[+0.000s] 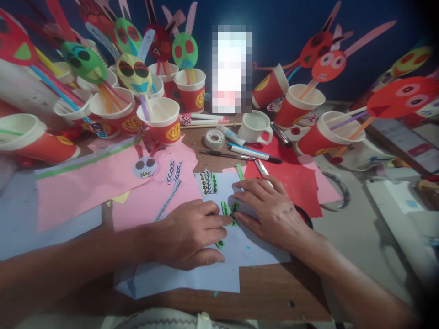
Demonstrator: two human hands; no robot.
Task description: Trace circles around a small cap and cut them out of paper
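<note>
Green strips (224, 208): on the blue sheet (270, 249), between both hands, partly hidden by fingers.
Long axis: running from the near edge toward the far side of the table (274, 292), roughly crosswise to the left index finger; which end leads, cannot tell.
Left hand (192, 233): nearer the left strip, lying over it, fingers loosely bent, index reaching to the right strip; pinching or pressing, cannot tell.
Right hand (264, 205): nearer the right strip, thumb and fingers narrowly apart; firmness of hold, cannot tell.
</note>
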